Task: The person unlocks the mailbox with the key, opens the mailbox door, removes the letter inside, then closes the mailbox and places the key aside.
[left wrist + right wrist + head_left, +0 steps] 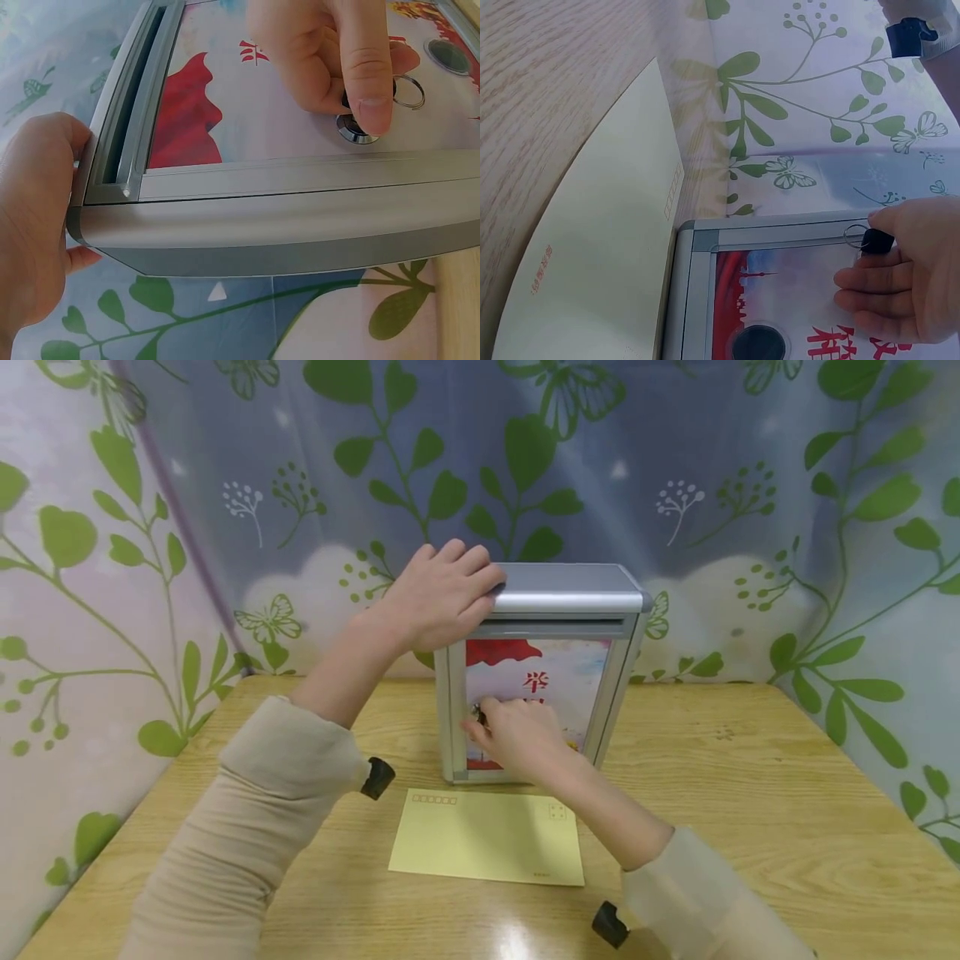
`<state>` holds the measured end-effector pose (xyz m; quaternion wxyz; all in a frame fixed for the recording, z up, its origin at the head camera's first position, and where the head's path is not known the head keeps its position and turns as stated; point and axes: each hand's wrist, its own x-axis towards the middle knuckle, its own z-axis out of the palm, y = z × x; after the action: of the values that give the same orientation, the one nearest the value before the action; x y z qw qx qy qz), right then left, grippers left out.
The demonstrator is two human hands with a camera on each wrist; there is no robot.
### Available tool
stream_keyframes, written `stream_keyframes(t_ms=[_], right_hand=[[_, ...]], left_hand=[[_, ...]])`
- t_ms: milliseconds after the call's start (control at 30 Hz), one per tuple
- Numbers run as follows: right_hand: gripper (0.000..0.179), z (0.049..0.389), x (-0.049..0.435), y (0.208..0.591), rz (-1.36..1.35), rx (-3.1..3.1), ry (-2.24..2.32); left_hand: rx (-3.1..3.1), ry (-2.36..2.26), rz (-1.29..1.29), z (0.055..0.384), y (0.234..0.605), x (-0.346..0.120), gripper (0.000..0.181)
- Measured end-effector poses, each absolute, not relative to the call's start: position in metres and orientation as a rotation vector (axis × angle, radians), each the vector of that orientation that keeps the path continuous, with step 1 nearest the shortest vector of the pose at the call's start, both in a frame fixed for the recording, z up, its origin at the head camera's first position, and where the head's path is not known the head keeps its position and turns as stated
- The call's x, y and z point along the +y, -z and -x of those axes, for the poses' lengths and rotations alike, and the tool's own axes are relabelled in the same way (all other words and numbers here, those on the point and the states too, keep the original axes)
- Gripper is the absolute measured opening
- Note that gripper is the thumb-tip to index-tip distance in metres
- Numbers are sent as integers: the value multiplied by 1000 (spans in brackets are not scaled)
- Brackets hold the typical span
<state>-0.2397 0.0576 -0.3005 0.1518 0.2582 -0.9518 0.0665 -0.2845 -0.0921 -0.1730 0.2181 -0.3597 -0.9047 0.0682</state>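
Note:
A silver-framed metal letter box (562, 585) stands upright on the table, with a slot near its top and a printed red-and-white front. My left hand (442, 597) grips its upper left corner, fingers over the top. On the front, my right hand (525, 735) pinches a black-headed key (876, 241) between thumb and curled fingers. A metal ring (409, 92) hangs from the key. The left wrist view shows a round chrome lock (356, 133) right under the thumb; the key's blade is hidden.
A yellow envelope (487, 839) lies flat on the wooden table (750, 793) just in front of the box. Behind the table hangs a curtain (675, 468) printed with leaves and butterflies. A dark round window (757, 343) is set low in the box front.

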Motion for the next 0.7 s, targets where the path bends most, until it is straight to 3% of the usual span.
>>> stream_keyframes(t_ms=[467,700], right_hand=[[37,237,54,306,-706,-2744,-398],[41,239,52,304,-705,-2674,-165]], left_hand=[[-2512,-184,971,281,178,-94,35],[-2489,-175,957,282,176,-93,35]])
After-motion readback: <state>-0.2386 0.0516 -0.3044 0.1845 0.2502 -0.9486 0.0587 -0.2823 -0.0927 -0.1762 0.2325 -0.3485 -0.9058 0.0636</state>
